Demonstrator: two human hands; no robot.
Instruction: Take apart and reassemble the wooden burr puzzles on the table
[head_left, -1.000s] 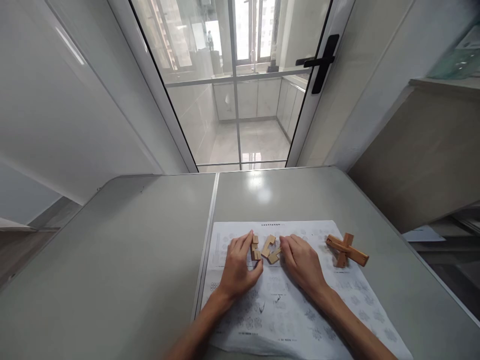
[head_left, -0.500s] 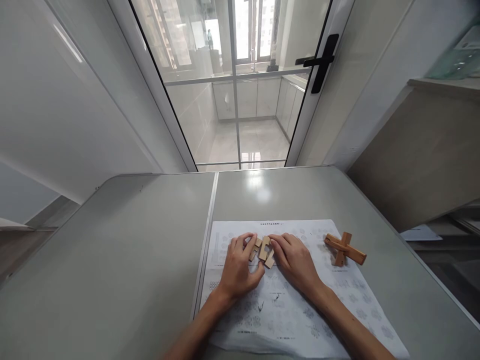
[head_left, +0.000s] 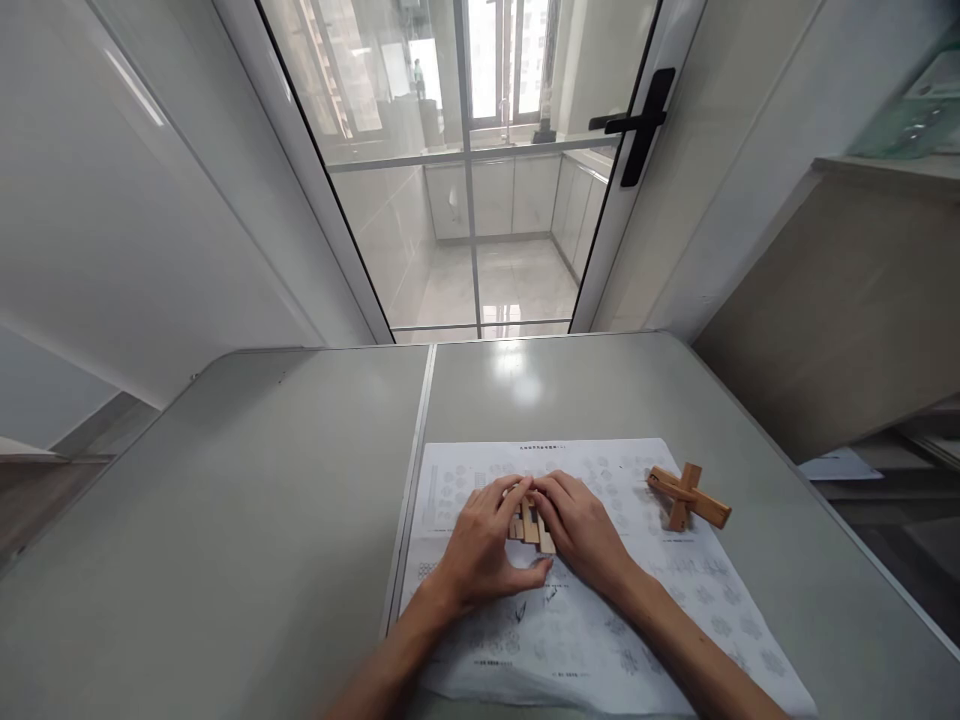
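Several light notched wooden puzzle pieces (head_left: 531, 526) lie side by side on a printed sheet of paper (head_left: 577, 640), partly covered by my fingers. My left hand (head_left: 486, 535) curls around their left side, fingertips at the far ends, while its thumb lies at the near side, just short of them. From the right, my right hand (head_left: 583, 520) presses its bent fingers against the same pieces. The fingertips of both hands meet at the top of the group. To the right of my hands, two darker crossed wooden puzzle pieces (head_left: 688, 496) rest at the paper's edge.
The grey table (head_left: 315, 500) has a pale seam strip (head_left: 420, 430) just left of the paper. Beyond its far edge stands a glazed door with a black handle (head_left: 643, 125). A shelf unit (head_left: 847, 300) stands at the right.
My right hand has moved left, bringing its pieces against those by my left hand. The formerly spread pieces are now packed together between my hands. The crossed pieces stay put.
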